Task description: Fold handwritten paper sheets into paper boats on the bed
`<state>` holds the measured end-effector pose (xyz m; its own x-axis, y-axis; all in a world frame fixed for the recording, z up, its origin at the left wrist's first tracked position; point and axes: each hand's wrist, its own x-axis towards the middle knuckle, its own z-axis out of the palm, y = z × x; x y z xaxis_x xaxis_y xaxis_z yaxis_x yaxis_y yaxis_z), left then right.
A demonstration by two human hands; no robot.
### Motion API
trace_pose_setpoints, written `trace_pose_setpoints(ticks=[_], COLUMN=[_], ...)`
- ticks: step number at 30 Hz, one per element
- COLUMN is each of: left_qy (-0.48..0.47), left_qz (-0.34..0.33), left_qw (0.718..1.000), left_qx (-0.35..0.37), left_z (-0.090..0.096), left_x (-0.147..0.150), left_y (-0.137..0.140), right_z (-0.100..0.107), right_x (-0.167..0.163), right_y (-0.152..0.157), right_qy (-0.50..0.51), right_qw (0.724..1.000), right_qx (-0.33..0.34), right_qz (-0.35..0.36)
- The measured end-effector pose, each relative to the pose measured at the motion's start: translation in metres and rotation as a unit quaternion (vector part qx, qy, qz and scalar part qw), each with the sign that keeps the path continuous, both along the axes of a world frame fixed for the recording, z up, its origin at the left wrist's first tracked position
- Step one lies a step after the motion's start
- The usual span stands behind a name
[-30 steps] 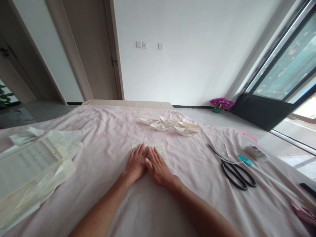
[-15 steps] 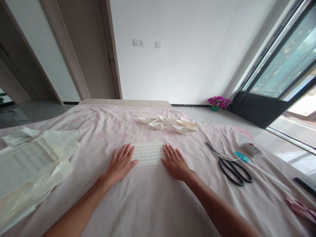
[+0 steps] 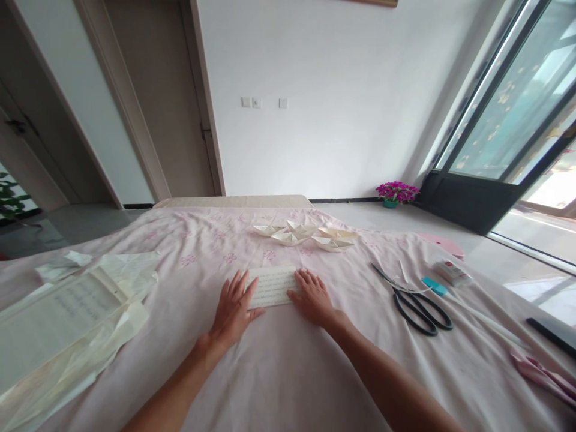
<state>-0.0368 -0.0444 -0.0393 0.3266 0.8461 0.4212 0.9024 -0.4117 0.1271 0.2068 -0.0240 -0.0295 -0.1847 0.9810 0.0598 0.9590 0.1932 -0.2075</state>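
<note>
1. Your paper [image 3: 272,289] lay flat on the pink-flowered cloth [image 3: 270,372], right in front of you and between your two hands, its lines of writing face up.
2. Your left hand [image 3: 231,307] was palm down at the paper's left end. Its grip was open, the fingers fanned out and the thumb spread toward the lower edge.
3. Your right hand [image 3: 312,298] rested at the right end, also palm down. That grip was open too, with the fingers close together and the thumb reaching in at the paper's edge.
4. Beyond the paper, well apart from your fingertips, you had a cluster of pale boats [image 3: 291,239] folded from sheets.
5. Off to your left sat a loose pile [image 3: 67,306] of sheets, some of them crumpled; the writing on the top one was blurred.
6. To your right lay the scissors [image 3: 417,305], black handles toward you. A blue piece [image 3: 434,285] was just beside them, with a small box [image 3: 452,273] a little farther out.
</note>
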Motion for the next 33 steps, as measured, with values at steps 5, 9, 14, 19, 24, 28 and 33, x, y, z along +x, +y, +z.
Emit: trace_pose_setpoints(ticks=[5,9,14,19,24,28,33], left_qy=[0.051,0.071,-0.11,-0.305,-0.305,-0.332,-0.262], left_qz=[-0.12,-0.117,-0.07,-0.067,-0.125,-0.114,-0.125], left_qw=[0.991,0.991,0.991,0.95,0.94,0.927,0.952], left_qx=[0.003,0.012,0.038,0.006,-0.092,-0.133,-0.102], left_z=[0.008,0.008,0.008,0.012,0.011,0.003,-0.002], left_x=[0.018,0.028,0.016,-0.005,-0.012,-0.012,-0.011], left_y=[-0.008,-0.004,0.007,0.013,0.014,0.019,0.019], right_z=[-0.01,-0.006,-0.003,0.0,0.018,0.025,0.018], right_x=[-0.003,0.001,0.021,0.027,0.011,0.007,0.008], right_y=[-0.004,-0.004,-0.001,-0.002,-0.014,-0.02,-0.017], right_qy=[-0.005,0.05,0.24,0.302,0.206,0.113,0.079], right_qw=[0.999,0.998,0.97,0.944,0.947,0.951,0.952], right_qx=[0.045,0.046,0.048,0.128,0.209,0.175,0.135], right_qz=[0.015,0.008,0.002,0.027,0.128,0.23,0.264])
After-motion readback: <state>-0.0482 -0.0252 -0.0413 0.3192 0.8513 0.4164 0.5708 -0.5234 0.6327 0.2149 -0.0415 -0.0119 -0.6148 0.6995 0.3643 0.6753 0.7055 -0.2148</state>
